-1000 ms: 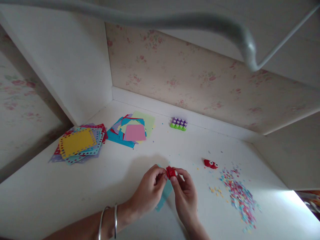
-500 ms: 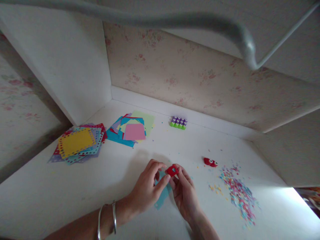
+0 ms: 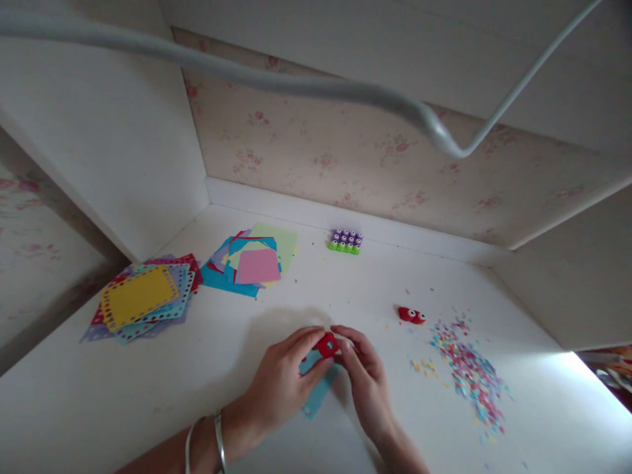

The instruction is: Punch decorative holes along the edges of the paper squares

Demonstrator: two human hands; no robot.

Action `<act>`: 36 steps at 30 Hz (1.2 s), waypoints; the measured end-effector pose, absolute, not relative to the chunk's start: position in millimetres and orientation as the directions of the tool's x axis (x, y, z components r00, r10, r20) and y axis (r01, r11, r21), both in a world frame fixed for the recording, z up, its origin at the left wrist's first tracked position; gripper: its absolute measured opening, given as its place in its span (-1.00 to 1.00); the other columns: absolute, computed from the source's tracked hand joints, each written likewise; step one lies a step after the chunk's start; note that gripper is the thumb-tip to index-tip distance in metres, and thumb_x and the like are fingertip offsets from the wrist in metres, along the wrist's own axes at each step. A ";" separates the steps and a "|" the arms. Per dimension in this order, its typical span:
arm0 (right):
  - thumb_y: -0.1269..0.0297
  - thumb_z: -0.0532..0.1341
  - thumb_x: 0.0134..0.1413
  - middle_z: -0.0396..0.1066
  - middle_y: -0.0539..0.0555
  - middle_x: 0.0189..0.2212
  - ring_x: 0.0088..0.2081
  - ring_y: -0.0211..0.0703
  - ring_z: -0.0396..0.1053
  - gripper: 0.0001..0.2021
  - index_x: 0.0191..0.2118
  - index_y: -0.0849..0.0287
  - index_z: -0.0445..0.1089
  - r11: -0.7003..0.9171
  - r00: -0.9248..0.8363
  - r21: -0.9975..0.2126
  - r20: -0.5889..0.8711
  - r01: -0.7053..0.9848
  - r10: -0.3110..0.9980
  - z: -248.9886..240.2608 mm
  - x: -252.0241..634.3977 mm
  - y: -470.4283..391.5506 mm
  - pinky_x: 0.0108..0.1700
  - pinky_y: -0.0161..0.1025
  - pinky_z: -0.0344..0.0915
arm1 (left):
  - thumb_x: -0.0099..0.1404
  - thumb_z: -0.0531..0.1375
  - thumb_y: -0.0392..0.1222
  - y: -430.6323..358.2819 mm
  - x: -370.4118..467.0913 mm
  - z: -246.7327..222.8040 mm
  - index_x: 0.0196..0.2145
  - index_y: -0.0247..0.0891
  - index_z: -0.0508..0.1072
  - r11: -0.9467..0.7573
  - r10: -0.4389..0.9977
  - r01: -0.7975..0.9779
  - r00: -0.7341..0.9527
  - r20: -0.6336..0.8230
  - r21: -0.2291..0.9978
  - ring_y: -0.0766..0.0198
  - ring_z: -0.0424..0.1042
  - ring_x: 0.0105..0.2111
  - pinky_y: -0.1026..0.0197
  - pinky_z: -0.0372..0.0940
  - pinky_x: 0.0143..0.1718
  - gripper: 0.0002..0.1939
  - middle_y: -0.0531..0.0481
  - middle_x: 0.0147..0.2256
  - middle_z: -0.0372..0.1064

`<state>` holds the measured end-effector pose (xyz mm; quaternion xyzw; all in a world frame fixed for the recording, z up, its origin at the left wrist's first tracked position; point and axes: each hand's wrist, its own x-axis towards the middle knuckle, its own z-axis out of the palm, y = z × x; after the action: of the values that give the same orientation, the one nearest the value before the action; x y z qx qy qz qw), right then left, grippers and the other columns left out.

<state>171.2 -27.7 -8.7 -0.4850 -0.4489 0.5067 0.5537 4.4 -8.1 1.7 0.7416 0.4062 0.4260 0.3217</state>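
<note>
Blue strip [image 3: 318,393] partly hidden behind L hand [image 3: 281,378]; R forearm [image 3: 397,447] cut off at btm edge.

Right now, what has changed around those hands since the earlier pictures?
The left hand, its fingers spread a moment ago, has closed on the red piece. Since the first picture that piece has turned, showing its hole. Whether the right hand still touches it is hard to tell. The eyed red pair, purple and green blocks, yellow-topped stack, pink-topped stack and confetti stayed put.
</note>
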 end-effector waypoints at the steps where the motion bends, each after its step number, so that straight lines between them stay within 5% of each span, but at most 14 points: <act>1: 0.21 0.19 0.28 0.42 0.09 -0.13 -0.12 -0.14 0.40 -0.85 -0.10 0.05 0.46 0.114 0.104 -0.993 0.114 0.005 0.988 -8.4 173.9 -29.0 -0.13 -0.21 0.38 | 0.30 0.26 -0.29 -8.3 4.1 0.6 0.05 -0.12 0.40 -0.468 0.876 0.338 0.299 0.379 0.817 0.23 0.49 -0.06 0.20 0.41 0.00 -0.64 0.00 -0.02 0.48; 4: 0.41 0.17 0.26 0.36 0.08 -0.23 -0.17 -0.16 0.35 -0.83 -0.12 0.06 0.47 0.394 0.030 -0.844 0.433 0.363 0.901 -6.6 181.5 -35.1 -0.17 -0.23 0.34 | 0.29 0.26 -0.30 -8.2 3.6 -1.8 0.03 -0.12 0.42 -0.477 0.874 0.357 0.285 0.393 0.803 0.26 0.53 -0.15 0.23 0.46 -0.07 -0.65 0.02 -0.07 0.51; 8: 0.56 0.16 0.19 0.28 0.10 -0.27 -0.26 -0.17 0.31 -0.69 -0.03 0.11 0.43 0.561 -0.145 -0.619 0.591 0.550 0.794 -5.3 183.7 -40.8 -0.28 -0.23 0.32 | 0.31 0.24 -0.33 -6.6 2.8 -2.6 0.04 -0.15 0.41 -0.534 0.845 0.383 0.275 0.458 0.754 0.28 0.55 -0.20 0.25 0.48 -0.11 -0.66 0.01 -0.08 0.53; 23: 0.54 0.20 0.14 0.30 0.15 -0.27 -0.33 -0.14 0.26 -0.72 -0.03 0.18 0.41 0.578 -0.270 -0.406 0.600 0.708 0.753 -8.5 184.2 -39.6 -0.32 -0.16 0.30 | 0.39 0.17 -0.21 -6.9 0.2 -2.6 0.00 -0.24 0.44 -0.677 0.710 0.587 0.361 0.604 0.445 0.16 0.58 -0.21 0.11 0.52 -0.20 -0.75 -0.06 -0.10 0.56; 31: 0.50 0.19 0.15 0.33 0.14 -0.29 -0.36 -0.16 0.27 -0.71 -0.02 0.16 0.43 0.553 -0.263 -0.370 0.600 0.747 0.756 -8.5 183.9 -41.4 -0.34 -0.17 0.30 | 0.40 0.16 -0.20 -7.2 -0.4 -2.8 -0.02 -0.25 0.45 -0.674 0.712 0.597 0.367 0.599 0.435 0.16 0.58 -0.22 0.08 0.50 -0.21 -0.77 -0.07 -0.10 0.56; 36: 0.49 0.18 0.16 0.33 0.14 -0.28 -0.32 -0.14 0.32 -0.74 -0.04 0.15 0.43 0.521 -0.238 -0.462 0.541 0.718 0.806 -6.2 181.8 -42.3 -0.28 -0.16 0.35 | 0.40 0.16 -0.21 -7.9 0.1 -1.3 -0.02 -0.25 0.44 -0.673 0.717 0.601 0.388 0.579 0.431 0.15 0.58 -0.21 0.09 0.49 -0.19 -0.78 -0.08 -0.10 0.56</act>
<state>181.8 -42.3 -6.2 -0.4857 -0.7845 0.0583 0.3811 0.1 -7.9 -1.3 0.8297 0.3970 0.3851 0.0753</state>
